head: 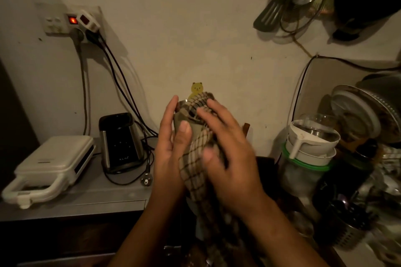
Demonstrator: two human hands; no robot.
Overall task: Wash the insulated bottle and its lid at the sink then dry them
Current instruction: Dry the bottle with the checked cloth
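I hold the olive-grey insulated bottle (pixel 196 129) upright in front of me, its mouth toward the wall. My left hand (pixel 173 143) grips the bottle's left side, thumb across the front. A beige checked cloth (pixel 195 165) is wrapped over the bottle's mouth and right side and hangs down below. My right hand (pixel 225 151) presses the cloth against the bottle with fingers spread; it is motion-blurred. The lid is not in sight.
On the grey counter (pixel 91 197) at left stand a white sandwich maker (pixel 50 167) and a black blender base (pixel 119 143) with trailing cables. A crowded dish rack (pixel 338 158) with containers stands at right. Utensils (pixel 282 11) hang on the wall above.
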